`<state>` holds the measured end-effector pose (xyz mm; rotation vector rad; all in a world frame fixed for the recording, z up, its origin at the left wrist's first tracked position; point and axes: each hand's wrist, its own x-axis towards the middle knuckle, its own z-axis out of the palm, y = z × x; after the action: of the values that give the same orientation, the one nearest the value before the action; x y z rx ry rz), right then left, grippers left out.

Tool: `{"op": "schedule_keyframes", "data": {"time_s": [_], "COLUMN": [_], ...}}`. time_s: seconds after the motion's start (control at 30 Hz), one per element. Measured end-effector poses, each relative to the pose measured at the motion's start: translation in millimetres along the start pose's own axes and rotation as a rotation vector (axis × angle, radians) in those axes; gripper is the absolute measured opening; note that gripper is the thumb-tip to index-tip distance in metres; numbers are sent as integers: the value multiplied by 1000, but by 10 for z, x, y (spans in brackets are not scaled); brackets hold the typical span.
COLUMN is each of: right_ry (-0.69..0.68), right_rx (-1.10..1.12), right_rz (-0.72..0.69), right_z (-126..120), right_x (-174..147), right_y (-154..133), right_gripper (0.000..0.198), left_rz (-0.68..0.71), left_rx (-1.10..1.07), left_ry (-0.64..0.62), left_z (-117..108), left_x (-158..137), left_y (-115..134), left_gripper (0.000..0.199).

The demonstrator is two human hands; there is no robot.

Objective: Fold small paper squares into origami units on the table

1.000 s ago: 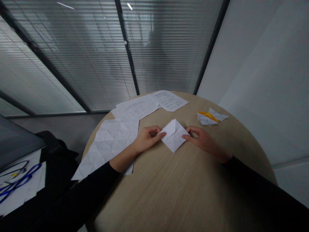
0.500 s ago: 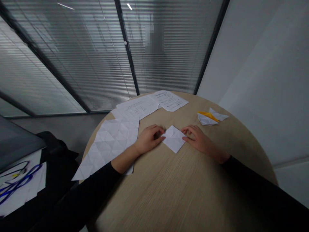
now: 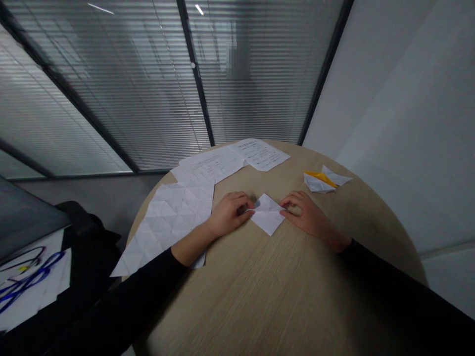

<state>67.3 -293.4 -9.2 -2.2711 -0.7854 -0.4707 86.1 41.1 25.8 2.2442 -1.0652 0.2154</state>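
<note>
"How are you set just now?"

"Both my forearms, in black sleeves (image 3: 141, 291), slant inward over the curved table (image 3: 260, 296). My left hand (image 3: 230, 212) comes in from the left with its back upward and its fingers curled; my right hand (image 3: 304, 215) mirrors it from the other side, knuckles bent."

"Have you got hold of anything?"

"Yes, a folded white paper (image 3: 267, 221), on the tabletop between my two hands. My left thumb and fingers are pinched on its left corner, my right ones on its right corner. How the fingertips sit beneath the edge, I can't tell."

"Which way does it point?"

"It lies as a diamond: one corner toward me, one away, one into each hand. I see no clear long axis. A crease runs across it, from side corner to side corner."

"Any change from a second ago?"

"Back then the far tip reached further from me, a slanting flap edge crossed the face, and my left thumb lay further over it. Now that far corner is nearer, and the half beyond the crease looks shaded. The creased sheet (image 3: 166, 222) on my left and the yellow-and-white folded paper (image 3: 321, 181) beyond my right hand haven't moved."
</note>
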Motion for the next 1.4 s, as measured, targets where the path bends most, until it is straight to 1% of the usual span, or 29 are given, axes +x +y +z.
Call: {"op": "schedule_keyframes", "data": {"time_s": [0.07, 0.17, 0.27, 0.3, 0.4, 0.43, 0.47, 0.53, 0.57, 0.63, 0.7, 0.9, 1.0, 1.13, 1.23, 1.27, 1.3, 1.33, 1.4], "right_ry": [-32, -114, -182, -175, -88, -64, -51, -61, -78, -104, -100, -21, -46, -126, -141, -127, -104, -73, -10], "right_rx": [22, 56, 84, 79, 25, 15, 13, 20, 21, 21, 45, 125, 142, 243, 315, 325, 318, 293, 202], "right_rz": [-28, -83, -101, -91, -38, -26, -14, 7, 19, 41, 55, 133, 170, 223, 259, 263, 258, 238, 152], "right_z": [-51, -138, -168, -154, -62, -27, 5, 50, 63, 75, 81, 104, 93, 73, 67, 61, 50, 34, -18], "right_x": [15, 25, 27, 26, 13, 6, -3, -20, -28, -41, -52, -72, -61, -40, -32, -28, -22, -15, 3], "right_y": [-81, -209, -277, -279, -234, -212, -191, -158, -148, -136, -126, -99, -131, -211, -255, -264, -270, -273, -276], "right_gripper": [9, 15, 12, 10, 10, 15, 26, 51, 59, 65, 67, 85, 83, 80, 78, 76, 69, 59, 31], "left_rz": [50, 110, 120, 108, 59, 42, 29, 13, 11, 15, 18, -11, -10, -4, -62, -85, -97, -93, -38], "left_rx": [-13, -56, -103, -111, -79, -52, -28, -3, -1, -7, -17, -55, -58, -79, -187, -242, -287, -313, -296], "left_ry": [-12, -67, -117, -119, -92, -71, -51, -29, -33, -61, -77, -36, -40, -25, -2, -6, -15, -18, 7], "left_z": [-11, -27, -28, -23, 3, 11, 17, 24, 25, 25, 27, 27, 10, 19, 51, 57, 58, 52, 19], "left_x": [-5, -10, 0, 6, 15, 12, 7, -9, -17, -32, -44, -55, -53, -57, -59, -56, -51, -43, -26], "left_y": [22, 58, 77, 77, 61, 53, 44, 28, 21, 12, 7, 25, 47, 45, 25, 25, 30, 41, 80], "left_gripper": [13, 16, 15, 14, 21, 21, 22, 34, 41, 50, 54, 57, 57, 60, 70, 69, 61, 48, 24]}}
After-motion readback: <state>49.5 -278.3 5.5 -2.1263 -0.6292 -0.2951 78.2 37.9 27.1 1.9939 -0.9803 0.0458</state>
